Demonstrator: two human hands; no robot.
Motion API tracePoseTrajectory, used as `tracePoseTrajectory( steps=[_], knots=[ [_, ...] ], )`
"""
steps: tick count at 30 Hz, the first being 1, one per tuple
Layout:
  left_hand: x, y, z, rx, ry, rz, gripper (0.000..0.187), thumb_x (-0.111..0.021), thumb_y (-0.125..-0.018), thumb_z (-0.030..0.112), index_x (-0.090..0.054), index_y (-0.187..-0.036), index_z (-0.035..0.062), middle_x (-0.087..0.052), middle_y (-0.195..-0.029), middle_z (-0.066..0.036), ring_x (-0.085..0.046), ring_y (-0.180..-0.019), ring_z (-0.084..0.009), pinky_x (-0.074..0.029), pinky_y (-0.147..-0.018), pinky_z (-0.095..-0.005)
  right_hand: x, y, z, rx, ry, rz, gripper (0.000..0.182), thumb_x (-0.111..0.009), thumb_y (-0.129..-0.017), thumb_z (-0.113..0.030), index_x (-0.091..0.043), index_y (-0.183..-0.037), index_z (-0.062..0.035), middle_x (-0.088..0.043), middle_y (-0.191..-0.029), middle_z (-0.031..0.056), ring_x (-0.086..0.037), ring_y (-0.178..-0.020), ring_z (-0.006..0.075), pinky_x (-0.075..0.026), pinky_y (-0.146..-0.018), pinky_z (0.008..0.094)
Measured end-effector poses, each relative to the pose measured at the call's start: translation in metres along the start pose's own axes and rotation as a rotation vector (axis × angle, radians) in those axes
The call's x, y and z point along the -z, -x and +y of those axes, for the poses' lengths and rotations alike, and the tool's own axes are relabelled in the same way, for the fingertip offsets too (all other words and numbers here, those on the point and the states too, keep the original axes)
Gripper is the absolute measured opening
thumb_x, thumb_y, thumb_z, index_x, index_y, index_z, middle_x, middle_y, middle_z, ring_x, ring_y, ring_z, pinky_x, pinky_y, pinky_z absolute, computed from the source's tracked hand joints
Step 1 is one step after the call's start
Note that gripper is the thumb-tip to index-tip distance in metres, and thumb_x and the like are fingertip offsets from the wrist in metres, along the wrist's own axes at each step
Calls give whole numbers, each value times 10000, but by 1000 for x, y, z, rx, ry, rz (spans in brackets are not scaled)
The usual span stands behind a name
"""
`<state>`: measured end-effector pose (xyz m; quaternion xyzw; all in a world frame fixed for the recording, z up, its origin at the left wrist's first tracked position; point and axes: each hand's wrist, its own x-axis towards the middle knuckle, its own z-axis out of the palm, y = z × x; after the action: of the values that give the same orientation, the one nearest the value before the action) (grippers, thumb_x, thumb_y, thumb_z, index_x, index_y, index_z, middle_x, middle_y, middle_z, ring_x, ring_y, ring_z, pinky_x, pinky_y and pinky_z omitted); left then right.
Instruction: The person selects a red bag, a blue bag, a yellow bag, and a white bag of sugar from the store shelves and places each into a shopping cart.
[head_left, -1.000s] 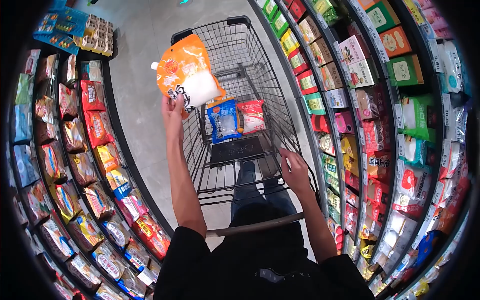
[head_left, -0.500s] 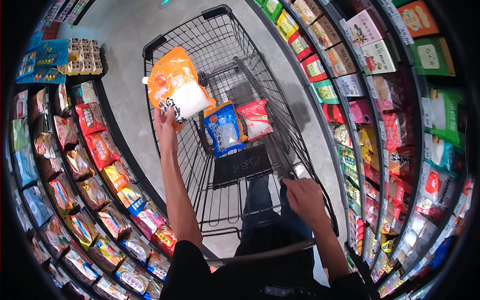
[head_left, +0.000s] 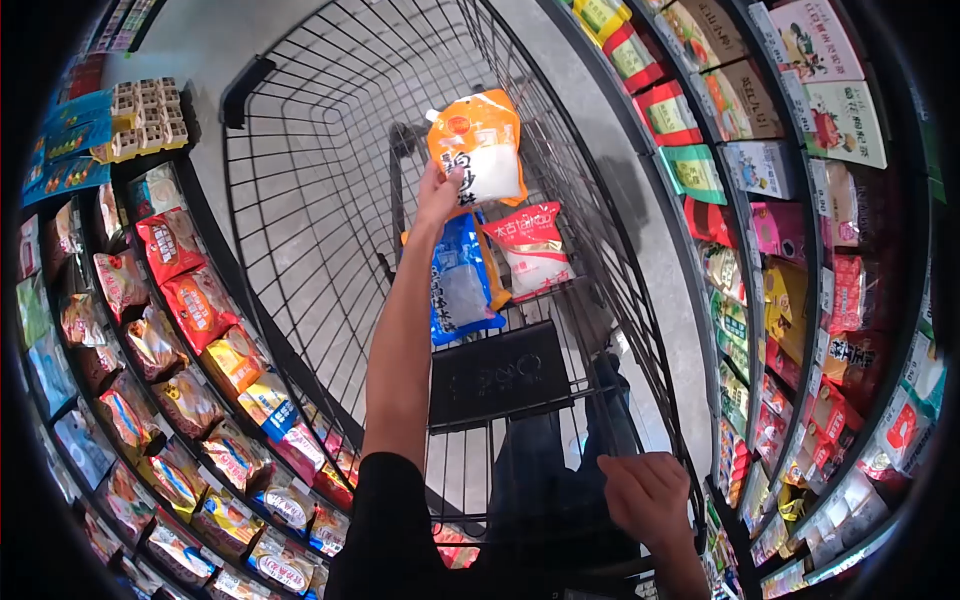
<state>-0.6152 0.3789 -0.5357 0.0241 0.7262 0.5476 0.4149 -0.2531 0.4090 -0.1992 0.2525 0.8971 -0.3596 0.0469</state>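
orange pouch (head_left: 480,145) moved over cart (head_left: 300,180); left hand (head_left: 438,195) grips; lettering partly hidden, perhaps

Black wire shopping cart (head_left: 300,180) sits on the grey floor (head_left: 200,60) of the aisle, and 2 packets lie directly on its wire bottom: a blue packet (head_left: 462,285) and, touching its right edge, a red-and-white packet (head_left: 535,250). Just nearer the camera, the cart's dark fold-down seat panel (head_left: 497,372) stands against the basket. Shelves of snack bags (head_left: 190,300) line the cart's left side, shelves of boxed goods (head_left: 800,120) its right.
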Motion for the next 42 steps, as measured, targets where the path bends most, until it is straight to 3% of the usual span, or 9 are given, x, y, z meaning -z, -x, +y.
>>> tracePoseTrajectory(
  steps=[8, 10, 12, 20, 26, 32, 37, 40, 42],
  knots=[
    [-1, -13, -37, 21, -242, -11, 382, -657, -911, 237, -511, -1190, 19, -639, -1023, -85, -613, -910, -166, -495, -800, -302, 4, 0, 2, -35, -73, 23, 332, -672, -668, 23, -685, -993, -44, -669, -824, 35, -641, -737, 173, -485, -645, 299],
    [7, 2, -33, -25, -270, 22, 447, -686, -887, 258, -517, -1212, 2, -627, -1042, -94, -607, -926, -186, -501, -790, -309, 4, -1, 2, -26, -88, 32, 328, -670, -672, 25, -683, -993, -38, -668, -824, 35, -640, -738, 174, -485, -647, 300],
    [30, 7, -51, -277, -453, 215, 437, -676, -890, 231, -532, -1235, 4, -611, -1063, -103, -592, -957, -192, -502, -783, -301, 4, -1, 2, -14, -73, 34, 313, -668, -683, 24, -680, -990, -32, -667, -820, 37, -636, -741, 173, -482, -653, 300],
    [86, 125, -7, -207, -312, 175, 276, -566, -954, 157, -589, -1187, 11, -612, -1000, -43, -558, -926, -116, -465, -821, -276, 1, 3, 2, 34, -63, 99, 292, -668, -720, -15, -647, -1010, -43, -641, -785, 39, -613, -709, 192, -490, -668, 319],
    [52, 223, 29, -236, -379, 4, 241, -565, -960, 109, -577, -1184, 22, -610, -1026, -35, -552, -939, -103, -464, -827, -265, 6, 10, 0, 62, -62, 154, 293, -664, -727, 7, -642, -1014, -49, -626, -751, 72, -624, -716, 252, -503, -672, 366],
    [-24, 328, 84, -442, -435, -210, 254, -561, -937, 70, -560, -1183, 9, -596, -1122, -122, -574, -1063, -247, -455, -934, -334, 8, 52, 1, 51, -30, 35, 277, -588, -828, -152, -629, -1089, -68, -631, -810, 78, -622, -808, 278, -481, -753, 392],
    [-54, 359, 81, -669, -523, -370, 284, -556, -902, 38, -532, -1169, -56, -567, -1146, -214, -538, -1073, -336, -404, -978, -411, 25, 136, -10, 8, 193, 304, 234, -576, -858, -166, -600, -1080, -97, -585, -855, 78, -601, -860, 240, -472, -780, 367],
    [-53, 353, 93, -691, -565, -300, 266, -525, -909, 36, -538, -1163, -45, -565, -1134, -220, -531, -1028, -361, -414, -919, -430, 16, 156, -1, 119, 69, 506, 132, -575, -878, -190, -600, -969, -96, -565, -764, 63, -608, -788, 229, -486, -723, 366],
    [-39, 334, 72, -738, -641, -267, 264, -523, -907, 38, -542, -1158, -43, -573, -1121, -212, -541, -1012, -348, -428, -883, -427, 16, 156, 1, 119, 179, 438, 124, -588, -862, -200, -578, -813, -87, -566, -669, 59, -607, -660, 238, -490, -611, 373]
  ],
)
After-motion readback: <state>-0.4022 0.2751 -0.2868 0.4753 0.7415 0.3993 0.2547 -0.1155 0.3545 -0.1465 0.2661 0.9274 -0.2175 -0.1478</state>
